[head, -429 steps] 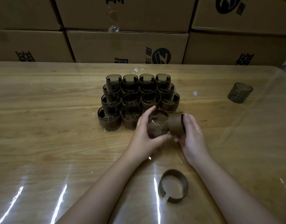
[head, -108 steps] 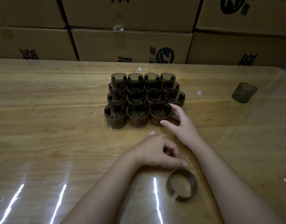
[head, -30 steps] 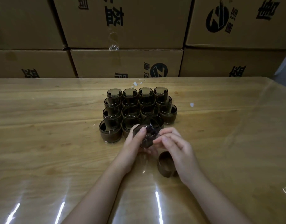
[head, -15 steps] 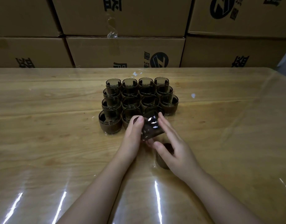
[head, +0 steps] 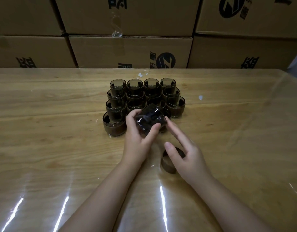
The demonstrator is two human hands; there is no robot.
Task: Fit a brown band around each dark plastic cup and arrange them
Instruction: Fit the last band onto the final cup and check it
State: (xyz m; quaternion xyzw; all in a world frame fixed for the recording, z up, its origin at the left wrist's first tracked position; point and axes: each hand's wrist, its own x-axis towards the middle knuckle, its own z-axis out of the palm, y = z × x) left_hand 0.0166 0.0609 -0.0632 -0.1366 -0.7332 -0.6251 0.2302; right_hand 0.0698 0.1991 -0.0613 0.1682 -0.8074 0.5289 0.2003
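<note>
Boxes: the cardboard boxes (head: 131,51) are stacked along the far edge and play no part in this step.
Counter: the glossy wooden counter (head: 52,139) carries everything. I work on the near half so that the far half can take finished pieces.
Cups: the banded cups (head: 135,84) stand upright in tight rows at mid-counter, each touching its neighbours, so the block stays square and easy to count. The right end of the front row looks unfilled, and I judge the next one belongs there.
Left hand: my left hand (head: 137,139) has its fingers over the top and the thumb below, clamped on one cup. I hold it tipped on its side just above the front row, so that an end faces my other hand (a band goes on more easily that way, I reckon).
Right hand: my right hand (head: 189,156) has its fingers spread and nearly straight and grips nothing. The index tip lies just beside the tipped cup and the thumb hangs over the band. I cannot tell whether it touches the band.
Cup: the cup (head: 150,119) is dark, see-through and bare of any band. It is off the counter, in my left grip.
Band: the brown band (head: 168,163) stands on its edge on the counter, partly under my right hand and nearer to me than the block, kept close for a short reach.
</note>
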